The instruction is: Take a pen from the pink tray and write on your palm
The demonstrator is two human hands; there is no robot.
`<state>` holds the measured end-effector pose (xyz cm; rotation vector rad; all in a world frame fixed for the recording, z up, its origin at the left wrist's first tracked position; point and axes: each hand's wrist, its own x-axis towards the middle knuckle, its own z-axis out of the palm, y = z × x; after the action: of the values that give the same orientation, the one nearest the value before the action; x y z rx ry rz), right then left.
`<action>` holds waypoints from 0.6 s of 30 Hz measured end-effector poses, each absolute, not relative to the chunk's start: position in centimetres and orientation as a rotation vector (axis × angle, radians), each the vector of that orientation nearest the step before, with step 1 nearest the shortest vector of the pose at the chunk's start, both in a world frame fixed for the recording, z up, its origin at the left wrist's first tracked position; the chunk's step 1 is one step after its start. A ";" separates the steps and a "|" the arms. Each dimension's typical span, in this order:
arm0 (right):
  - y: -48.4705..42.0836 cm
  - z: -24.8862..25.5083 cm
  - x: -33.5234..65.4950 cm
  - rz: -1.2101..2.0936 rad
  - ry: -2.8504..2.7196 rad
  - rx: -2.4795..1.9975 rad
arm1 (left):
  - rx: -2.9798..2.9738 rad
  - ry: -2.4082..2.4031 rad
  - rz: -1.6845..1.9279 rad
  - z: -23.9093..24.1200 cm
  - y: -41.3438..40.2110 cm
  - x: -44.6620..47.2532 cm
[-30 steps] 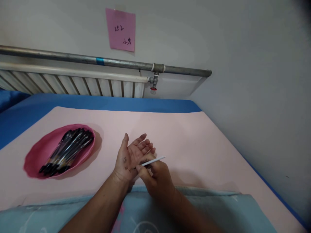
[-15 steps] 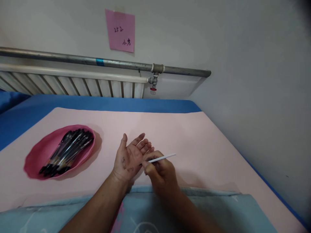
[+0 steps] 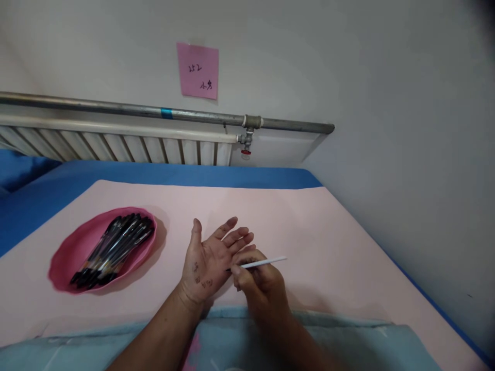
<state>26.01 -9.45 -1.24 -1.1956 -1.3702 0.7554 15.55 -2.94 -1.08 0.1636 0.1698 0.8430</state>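
Note:
My left hand (image 3: 211,263) is palm up over the pink table surface (image 3: 317,232), fingers stretched out and thumb apart. Dark handwritten marks (image 3: 203,275) show on the palm near the wrist. In my right hand (image 3: 263,286) a slim white stick, apparently a pen refill (image 3: 266,262), is pinched between thumb and fingers. Its dark tip points at the outer edge of the left palm; whether it touches the skin I cannot tell. To the left lies a pink oval basket (image 3: 62,263) with several clear, black-capped pens (image 3: 119,242) bundled in it.
A light blue patterned cloth (image 3: 328,335) covers the near edge. Blue material (image 3: 216,176) borders the pink surface. Behind it are a white radiator (image 3: 147,149), a metal pipe (image 3: 116,109) with a red-handled valve (image 3: 246,152), and a pink note (image 3: 198,71) on the wall.
The whole view has shifted, so the surroundings appear lower. My left hand's fingers look more stretched and spread. The right hand keeps its pinch on the white stick beside the palm.

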 end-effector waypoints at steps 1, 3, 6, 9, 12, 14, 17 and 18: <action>-9.5 -1.2 26.0 0.755 -1.368 -1.190 | 0.165 0.167 0.839 -1.0 -3.0 15.6; -9.6 -1.1 25.9 0.750 -1.375 -1.176 | 0.163 0.169 0.832 -0.9 -3.1 15.7; -9.8 -0.8 25.8 0.727 -1.445 -1.146 | 0.146 0.192 0.847 -0.9 -3.1 15.7; -10.1 -0.5 25.7 0.686 -1.548 -1.106 | 0.112 0.202 0.884 -1.1 -3.0 15.7; -10.0 -0.6 25.8 0.613 -1.582 -1.097 | 0.092 0.188 0.906 -1.2 -2.9 15.6; -9.9 -0.7 25.8 0.587 -1.590 -1.091 | 0.088 0.190 0.910 -1.3 -2.9 15.5; -9.9 -1.0 25.8 0.599 -1.614 -1.104 | 0.084 0.206 0.905 -1.3 -2.9 15.5; -9.9 -1.1 25.8 0.601 -1.619 -1.113 | 0.082 0.212 0.902 -1.3 -2.9 15.5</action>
<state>25.78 -9.91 -1.14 -1.1128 -1.6192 0.6015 15.48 -2.91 -1.34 0.0824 0.2119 0.9025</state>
